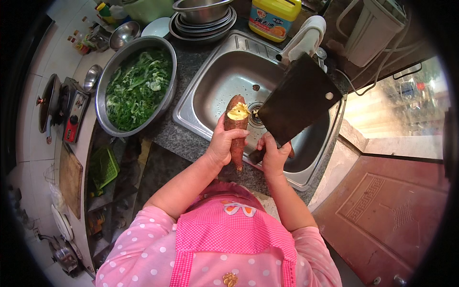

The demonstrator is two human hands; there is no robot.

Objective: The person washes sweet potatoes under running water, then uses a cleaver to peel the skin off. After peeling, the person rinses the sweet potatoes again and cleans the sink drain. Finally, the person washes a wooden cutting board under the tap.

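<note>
My left hand (223, 141) grips a red-skinned sweet potato (237, 143) near the front edge of the steel sink (211, 86). Yellow flesh shows where part of its upper side is cut away. My right hand (274, 154) is closed around the handle of a broad, dark cleaver (299, 98). The blade points up and to the right over the sink, apart from the sweet potato. Yellow scraps lie in the sink drain (255, 114), and a brown piece (256, 87) rests on the basin floor. Behind my right hand, a reddish object (291, 150) is partly hidden.
Left of the sink stands a large metal basin (172, 89) of leafy greens in water. Stacked steel bowls (203, 21) and a yellow detergent jug (274, 18) stand beyond it. A white cloth (310, 32) hangs by the tap. A wok (50, 104) is at far left.
</note>
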